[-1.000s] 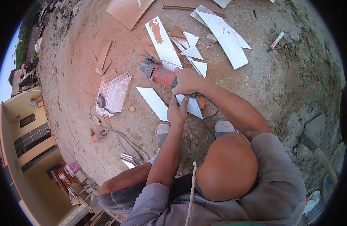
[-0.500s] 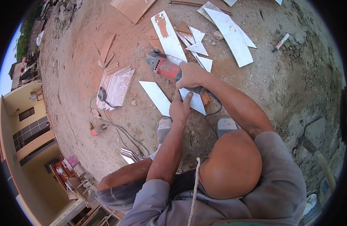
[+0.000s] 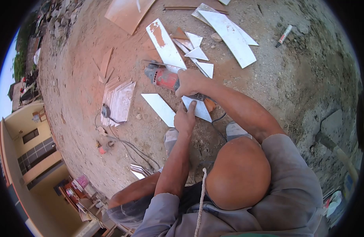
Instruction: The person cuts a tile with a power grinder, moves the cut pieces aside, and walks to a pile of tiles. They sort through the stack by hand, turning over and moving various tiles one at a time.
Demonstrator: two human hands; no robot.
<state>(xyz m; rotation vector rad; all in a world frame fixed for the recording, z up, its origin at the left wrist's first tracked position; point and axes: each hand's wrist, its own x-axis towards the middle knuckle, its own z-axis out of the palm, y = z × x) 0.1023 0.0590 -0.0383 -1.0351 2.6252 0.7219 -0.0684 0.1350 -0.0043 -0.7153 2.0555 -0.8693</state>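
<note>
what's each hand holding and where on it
The right hand grips the red angle grinder around the rear of its body. The left hand presses flat, fingers on the white tile piece, holding nothing.

A: Angle grinder (image 3: 163, 77): red body, grey-black head. White tile piece (image 3: 197, 108) lies under it, an orange-brown shard (image 3: 209, 104) beside that.

B: Other offcuts?

A: White tile strip (image 3: 161, 107). Long tile (image 3: 165, 43) white with a rusty red-brown patch near its far end. Curved tile strip (image 3: 228, 37) white, faint grey smudges. Small triangles (image 3: 198, 53) white.

B: Ground?

A: Dirt ground (image 3: 83, 91) reddish-tan, greyer and stonier out at the other side. Tile stack (image 3: 119, 100) pale pinkish-cream, edges striped. Large tile (image 3: 127, 12) terracotta tan.

B: Anything else?

A: Marker (image 3: 283, 35) white with red and black ends. Shirt (image 3: 292, 185) grey. Building wall (image 3: 40, 185) yellow-tan, dark windows.
</note>
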